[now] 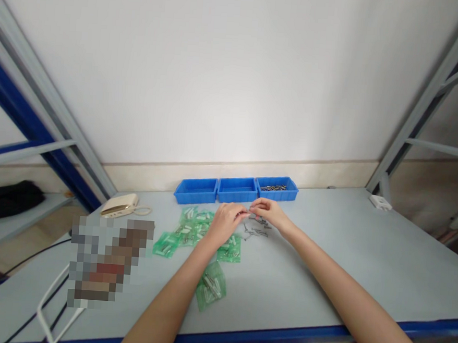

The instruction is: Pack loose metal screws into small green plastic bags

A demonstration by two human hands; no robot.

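My left hand (pixel 225 221) and my right hand (pixel 270 213) meet fingertip to fingertip over the middle of the table. Both are closed in a pinch; whatever lies between the fingers is too small to make out. Loose screws (pixel 256 232) are scattered on the tabletop just below my right hand. Around and partly under my left hand lie several green plastic bags with white and metal pieces inside. One green bag (pixel 166 244) is at the left of the group, and another bag (pixel 211 288) lies nearer the front edge.
Behind the hands, a left blue bin (pixel 196 196), a middle blue bin (pixel 237 195) and a right blue bin (pixel 288 195) stand in a row; the right one contains screws. A cream-coloured device (pixel 120 205) and a blurred-out item (pixel 108 267) are at left, a white adapter (pixel 379 202) at right.
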